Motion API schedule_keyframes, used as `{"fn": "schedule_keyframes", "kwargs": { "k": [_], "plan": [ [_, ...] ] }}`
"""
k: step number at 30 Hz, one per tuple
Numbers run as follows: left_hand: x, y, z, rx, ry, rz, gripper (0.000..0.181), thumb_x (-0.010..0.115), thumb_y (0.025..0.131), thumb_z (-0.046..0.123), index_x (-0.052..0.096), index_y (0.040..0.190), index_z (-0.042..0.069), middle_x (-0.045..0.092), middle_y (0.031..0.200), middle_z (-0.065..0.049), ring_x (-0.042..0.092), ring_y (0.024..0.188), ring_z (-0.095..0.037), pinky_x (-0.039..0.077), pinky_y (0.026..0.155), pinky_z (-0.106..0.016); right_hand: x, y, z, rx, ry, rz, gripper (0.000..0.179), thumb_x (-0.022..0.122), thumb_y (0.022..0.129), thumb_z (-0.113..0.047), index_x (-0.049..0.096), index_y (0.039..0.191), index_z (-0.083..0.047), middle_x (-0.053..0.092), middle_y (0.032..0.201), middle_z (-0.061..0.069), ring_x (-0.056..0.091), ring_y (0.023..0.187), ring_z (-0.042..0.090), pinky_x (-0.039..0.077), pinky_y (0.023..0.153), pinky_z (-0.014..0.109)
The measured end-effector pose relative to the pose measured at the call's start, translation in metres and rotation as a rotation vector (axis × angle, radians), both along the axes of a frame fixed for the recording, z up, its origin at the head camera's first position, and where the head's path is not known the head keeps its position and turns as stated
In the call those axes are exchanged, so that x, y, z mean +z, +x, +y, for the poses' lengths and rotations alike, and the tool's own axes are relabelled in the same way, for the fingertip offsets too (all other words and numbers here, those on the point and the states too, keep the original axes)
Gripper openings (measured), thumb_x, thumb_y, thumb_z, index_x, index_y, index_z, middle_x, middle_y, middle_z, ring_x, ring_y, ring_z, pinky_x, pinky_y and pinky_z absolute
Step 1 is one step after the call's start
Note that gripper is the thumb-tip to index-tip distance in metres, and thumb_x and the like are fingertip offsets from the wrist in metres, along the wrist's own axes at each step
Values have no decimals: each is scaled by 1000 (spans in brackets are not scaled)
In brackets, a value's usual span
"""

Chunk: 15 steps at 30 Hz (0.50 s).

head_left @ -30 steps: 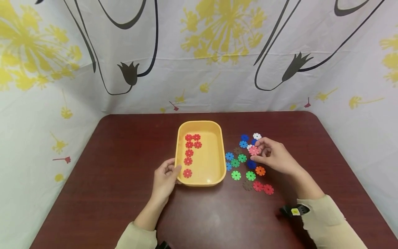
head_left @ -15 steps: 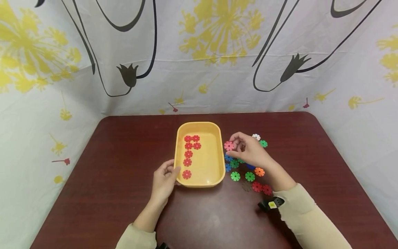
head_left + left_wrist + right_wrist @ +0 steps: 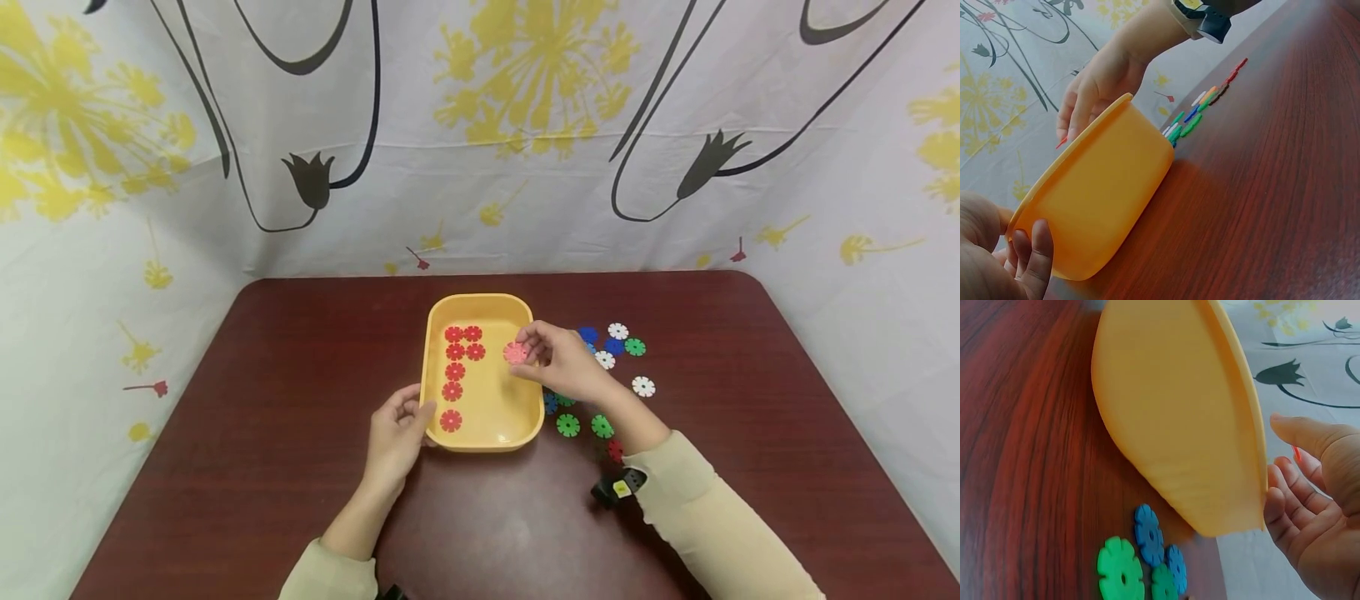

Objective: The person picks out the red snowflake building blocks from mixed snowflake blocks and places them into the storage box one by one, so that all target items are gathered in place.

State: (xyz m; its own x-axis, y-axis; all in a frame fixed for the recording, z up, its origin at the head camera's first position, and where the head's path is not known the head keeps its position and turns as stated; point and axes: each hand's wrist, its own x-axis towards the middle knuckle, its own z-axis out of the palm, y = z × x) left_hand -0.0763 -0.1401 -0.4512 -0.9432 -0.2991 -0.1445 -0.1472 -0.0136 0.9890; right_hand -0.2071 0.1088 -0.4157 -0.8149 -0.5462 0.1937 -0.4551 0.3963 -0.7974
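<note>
A yellow plastic tray (image 3: 483,447) stands on the table, with several red snowflake discs (image 3: 454,372) laid inside along its left half. My left hand (image 3: 397,433) grips the tray's left rim near the front corner, thumb over the edge; the left wrist view shows its fingers (image 3: 1040,256) against the outer wall. Over the tray's right side, my right hand (image 3: 558,360) pinches a pinkish-red snowflake disc (image 3: 515,353) between thumb and fingers. In the right wrist view only a red sliver of that disc (image 3: 1297,454) shows behind the thumb.
Right of the tray lie loose snowflake discs in several colours, among them a green disc (image 3: 568,425) and a white disc (image 3: 643,387). My right forearm hides some of them. A patterned white cloth (image 3: 480,208) hangs behind the dark red table (image 3: 330,333).
My right hand has carried the pinkish-red disc leftward from the loose discs to over the tray. My left hand has kept its hold on the rim.
</note>
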Motion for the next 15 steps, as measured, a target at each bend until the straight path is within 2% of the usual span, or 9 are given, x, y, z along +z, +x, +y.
{"fn": "schedule_keyframes", "kwargs": {
  "k": [9, 15],
  "plan": [
    [1, 0, 0, -1, 1, 15, 37, 67, 96, 6, 60, 130, -5, 57, 86, -11, 62, 64, -16, 59, 52, -25, 5, 1, -16, -19, -14, -14, 33, 85, 83, -11, 63, 107, -6, 65, 87, 5, 61, 76, 18, 55, 65, 26],
    [0, 0, 1, 8, 4, 4, 37, 67, 96, 6, 60, 131, -3, 57, 87, -11, 61, 62, -15, 59, 52, -26, 4, 1, -27, 5, -25, -24, 33, 85, 83, -11, 63, 106, -4, 64, 88, 5, 62, 79, 18, 58, 69, 29]
  ]
}}
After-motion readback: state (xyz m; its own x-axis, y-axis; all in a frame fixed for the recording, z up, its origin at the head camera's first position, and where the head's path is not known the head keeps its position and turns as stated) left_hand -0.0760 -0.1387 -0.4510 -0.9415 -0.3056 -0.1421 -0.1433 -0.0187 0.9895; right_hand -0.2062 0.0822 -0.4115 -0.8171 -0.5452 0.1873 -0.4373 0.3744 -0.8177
